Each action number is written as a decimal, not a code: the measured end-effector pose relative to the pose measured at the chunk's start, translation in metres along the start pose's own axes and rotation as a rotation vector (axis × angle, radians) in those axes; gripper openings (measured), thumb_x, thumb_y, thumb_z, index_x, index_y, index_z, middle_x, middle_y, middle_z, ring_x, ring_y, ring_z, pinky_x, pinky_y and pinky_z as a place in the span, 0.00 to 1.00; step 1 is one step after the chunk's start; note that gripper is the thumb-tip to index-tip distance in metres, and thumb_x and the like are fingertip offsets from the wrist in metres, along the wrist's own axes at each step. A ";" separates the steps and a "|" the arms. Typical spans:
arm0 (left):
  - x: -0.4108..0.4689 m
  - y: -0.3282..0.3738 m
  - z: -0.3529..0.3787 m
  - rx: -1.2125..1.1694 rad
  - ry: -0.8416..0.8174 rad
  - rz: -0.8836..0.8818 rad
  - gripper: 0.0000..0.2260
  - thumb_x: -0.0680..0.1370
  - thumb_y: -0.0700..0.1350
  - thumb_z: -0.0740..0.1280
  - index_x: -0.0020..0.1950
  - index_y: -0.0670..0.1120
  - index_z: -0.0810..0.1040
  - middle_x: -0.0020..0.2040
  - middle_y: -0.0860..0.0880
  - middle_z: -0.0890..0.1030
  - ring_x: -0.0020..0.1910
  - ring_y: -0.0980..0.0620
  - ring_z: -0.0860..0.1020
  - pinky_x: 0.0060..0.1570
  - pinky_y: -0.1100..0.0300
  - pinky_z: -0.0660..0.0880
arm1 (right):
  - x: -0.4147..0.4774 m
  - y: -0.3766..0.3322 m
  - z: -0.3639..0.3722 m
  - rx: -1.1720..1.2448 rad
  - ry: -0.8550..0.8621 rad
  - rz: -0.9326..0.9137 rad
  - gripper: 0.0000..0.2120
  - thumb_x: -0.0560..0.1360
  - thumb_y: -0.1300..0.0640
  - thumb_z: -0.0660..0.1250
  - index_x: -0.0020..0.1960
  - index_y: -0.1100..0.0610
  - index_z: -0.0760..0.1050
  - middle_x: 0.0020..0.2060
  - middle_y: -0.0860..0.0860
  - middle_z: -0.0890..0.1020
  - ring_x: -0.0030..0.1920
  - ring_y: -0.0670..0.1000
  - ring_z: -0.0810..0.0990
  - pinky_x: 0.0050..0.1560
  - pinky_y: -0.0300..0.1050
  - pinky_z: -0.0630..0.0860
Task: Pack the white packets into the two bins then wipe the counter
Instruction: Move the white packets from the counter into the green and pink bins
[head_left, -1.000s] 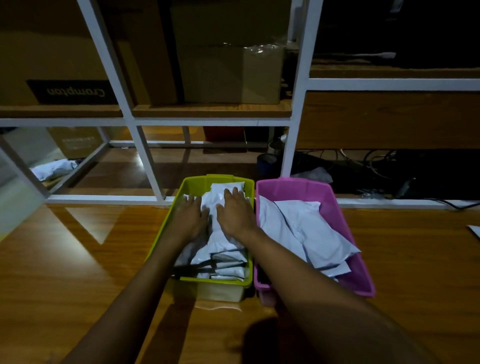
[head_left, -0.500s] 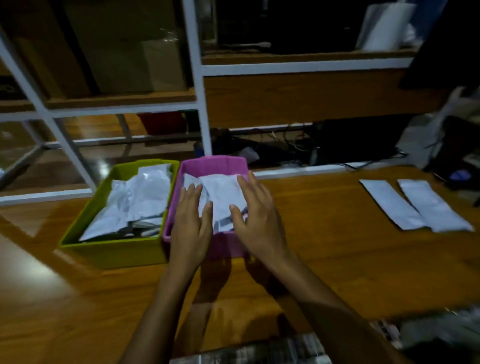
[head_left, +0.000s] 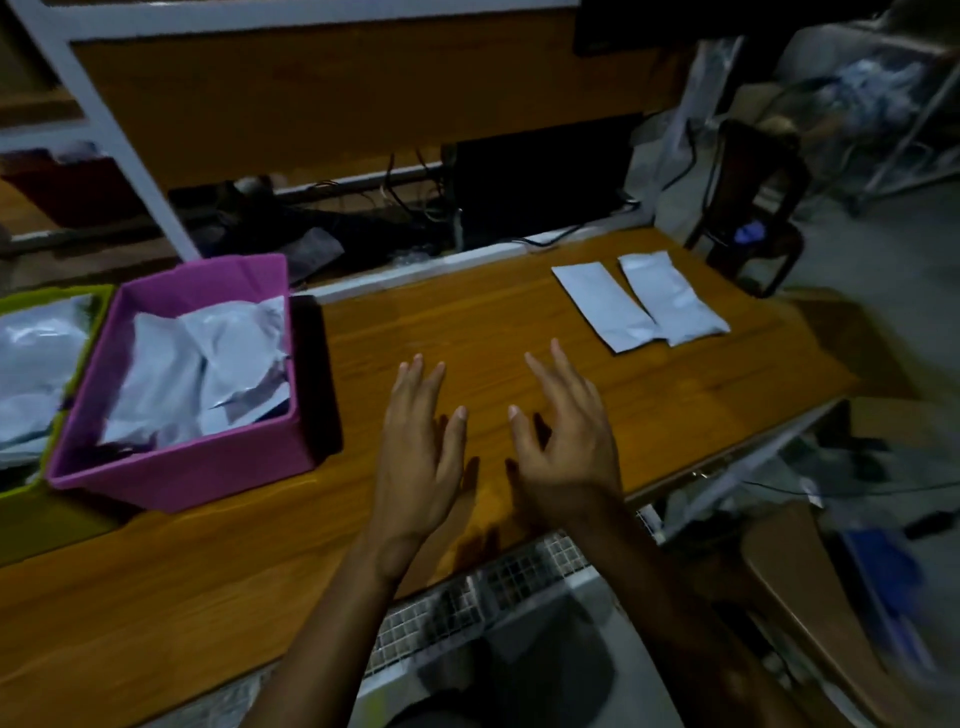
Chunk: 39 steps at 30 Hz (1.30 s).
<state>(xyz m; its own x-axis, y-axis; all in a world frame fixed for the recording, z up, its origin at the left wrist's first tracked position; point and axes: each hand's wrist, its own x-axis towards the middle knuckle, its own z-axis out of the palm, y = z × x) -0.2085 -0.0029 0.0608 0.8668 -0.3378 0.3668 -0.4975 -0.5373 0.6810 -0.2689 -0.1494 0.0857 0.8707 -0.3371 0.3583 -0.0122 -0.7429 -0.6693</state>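
L hand (head_left: 421, 457) & R hand (head_left: 566, 447) above counter (head_left: 467, 322), fingers (head_left: 415, 376) loose, empty; 2 white packets (head_left: 605, 306) (head_left: 670, 299) (adjacent) ahead-right

The room is dim, with a soft sheen on the wooden desk (head_left: 467, 322) (its grain runs lengthwise). Behind the desk's far edge rises a white frame (head_left: 106, 135) with a brown wooden panel (head_left: 322, 93) set in it. Below the panel lie tangled cables (head_left: 410, 182) and a black box (head_left: 540, 182). A dark chair (head_left: 753, 171) stands on the grey floor (head_left: 872, 260) just beyond the desk's far right corner, and a blurred wire rack (head_left: 893, 104) stands behind it. White mesh (head_left: 457, 608) shows under the near edge, and brown cardboard (head_left: 810, 597) lies low on the right.
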 end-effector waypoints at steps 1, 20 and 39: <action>0.011 0.001 0.009 0.006 -0.013 0.007 0.25 0.81 0.56 0.55 0.77 0.48 0.62 0.79 0.48 0.57 0.79 0.52 0.51 0.74 0.58 0.50 | 0.008 0.009 -0.003 -0.005 0.005 0.013 0.26 0.77 0.46 0.58 0.74 0.51 0.65 0.77 0.48 0.59 0.75 0.50 0.60 0.65 0.32 0.50; 0.236 0.029 0.230 -0.070 -0.188 -0.108 0.22 0.83 0.50 0.58 0.75 0.45 0.64 0.77 0.44 0.61 0.76 0.45 0.59 0.72 0.54 0.57 | 0.210 0.252 -0.068 -0.183 0.046 0.281 0.22 0.79 0.52 0.64 0.72 0.55 0.68 0.74 0.56 0.66 0.73 0.57 0.63 0.69 0.54 0.67; 0.292 0.012 0.398 0.394 -0.209 -0.371 0.27 0.83 0.58 0.48 0.80 0.51 0.49 0.80 0.40 0.46 0.79 0.40 0.45 0.76 0.44 0.46 | 0.296 0.396 -0.008 -0.536 -0.239 0.180 0.26 0.76 0.52 0.66 0.73 0.50 0.67 0.72 0.58 0.69 0.69 0.62 0.71 0.63 0.60 0.70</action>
<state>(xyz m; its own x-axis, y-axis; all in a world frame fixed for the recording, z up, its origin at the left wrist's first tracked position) 0.0256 -0.4160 -0.0763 0.9805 -0.1964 -0.0117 -0.1715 -0.8825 0.4379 -0.0201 -0.5479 -0.0675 0.9172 -0.3917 0.0728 -0.3611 -0.8946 -0.2632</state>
